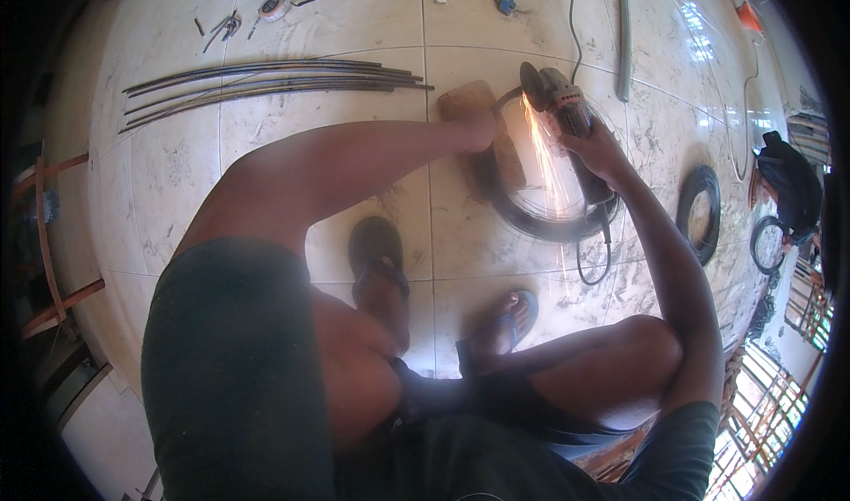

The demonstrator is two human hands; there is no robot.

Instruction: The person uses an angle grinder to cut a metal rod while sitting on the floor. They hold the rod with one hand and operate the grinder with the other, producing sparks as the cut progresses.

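The right hand (pixel 600 147) grips the angle grinder (pixel 560 103), sparks (pixel 547 160) flying toward six o'clock. The left hand (pixel 482 129) presses the wire coil (pixel 540 222) on a wooden block (pixel 469 101); a slip could cut it.

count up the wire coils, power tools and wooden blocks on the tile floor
Wire coils: 3 (one under the grinder, one to its right, a smaller one near the edge)
Angle grinder: 1, in the right hand
Wooden block: 1, by the left hand
Total: 5
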